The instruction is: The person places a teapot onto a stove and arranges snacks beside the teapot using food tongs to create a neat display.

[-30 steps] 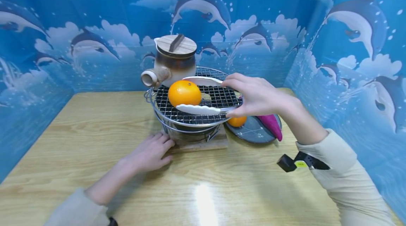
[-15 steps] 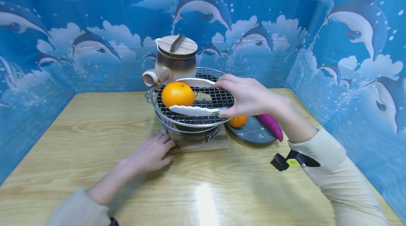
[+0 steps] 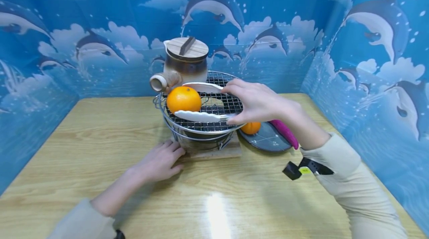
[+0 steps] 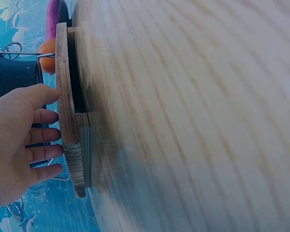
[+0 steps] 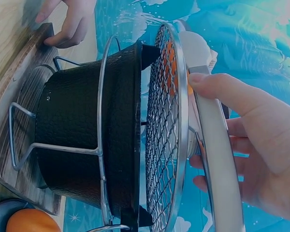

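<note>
My right hand (image 3: 258, 99) holds a pair of tongs with white scalloped tips (image 3: 201, 116), thumb on one arm and fingers on the other. Between the spread tips sits an orange (image 3: 184, 99), over the left part of a round wire grill rack (image 3: 231, 103). In the right wrist view the black stove (image 5: 82, 135) under the rack shows, and the tongs' handle (image 5: 217, 159) crosses in front of my palm. My left hand (image 3: 161, 161) rests on the table, its extended fingertips touching the wooden board (image 4: 66, 96) beneath the stove.
A clay pot (image 3: 187, 69) with a wooden lid and side handle stands on the rack's back left. Right of the stove, a dark plate (image 3: 268, 142) bears another orange (image 3: 251, 128) and a long purple vegetable (image 3: 285, 133). A dolphin-print curtain surrounds the table (image 3: 100, 134).
My right hand has moved left with the tongs, and the orange between the tips has shifted left over the rack. My left hand stays at the board.
</note>
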{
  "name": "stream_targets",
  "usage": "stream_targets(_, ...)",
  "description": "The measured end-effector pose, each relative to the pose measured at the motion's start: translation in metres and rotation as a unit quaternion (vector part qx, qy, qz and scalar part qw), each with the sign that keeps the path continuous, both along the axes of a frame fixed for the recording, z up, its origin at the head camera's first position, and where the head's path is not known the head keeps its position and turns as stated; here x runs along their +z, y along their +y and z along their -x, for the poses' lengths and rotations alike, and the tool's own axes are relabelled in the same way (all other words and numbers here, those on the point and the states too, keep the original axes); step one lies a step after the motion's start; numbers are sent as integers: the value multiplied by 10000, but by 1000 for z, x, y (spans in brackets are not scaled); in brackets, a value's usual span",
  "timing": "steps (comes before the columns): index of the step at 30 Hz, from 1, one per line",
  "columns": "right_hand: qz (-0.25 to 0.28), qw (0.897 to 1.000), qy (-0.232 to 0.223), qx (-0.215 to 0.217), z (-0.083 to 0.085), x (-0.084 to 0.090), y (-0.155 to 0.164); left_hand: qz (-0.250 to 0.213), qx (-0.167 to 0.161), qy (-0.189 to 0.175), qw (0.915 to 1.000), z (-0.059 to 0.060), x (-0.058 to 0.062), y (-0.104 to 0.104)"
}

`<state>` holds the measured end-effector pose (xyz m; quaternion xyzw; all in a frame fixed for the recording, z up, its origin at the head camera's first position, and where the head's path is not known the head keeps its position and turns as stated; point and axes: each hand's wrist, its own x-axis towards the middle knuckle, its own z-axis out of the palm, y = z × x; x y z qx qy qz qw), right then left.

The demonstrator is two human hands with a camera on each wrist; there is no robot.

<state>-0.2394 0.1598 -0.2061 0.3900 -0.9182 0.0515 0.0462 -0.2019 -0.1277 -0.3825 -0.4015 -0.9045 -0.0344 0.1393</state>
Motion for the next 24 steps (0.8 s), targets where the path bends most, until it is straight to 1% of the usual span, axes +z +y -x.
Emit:
stream_targets(7,42,10000,-46,75,2,0,2,37,18,-21,10000,0,0,0)
stream_targets(15,54,9999,-80,56,-1,4,7,-7,19,-32,10000,1,-1,0)
stream_targets(24,57,9997,-163,159,-1,4,7,-42,5,-19,10000,0,0,0)
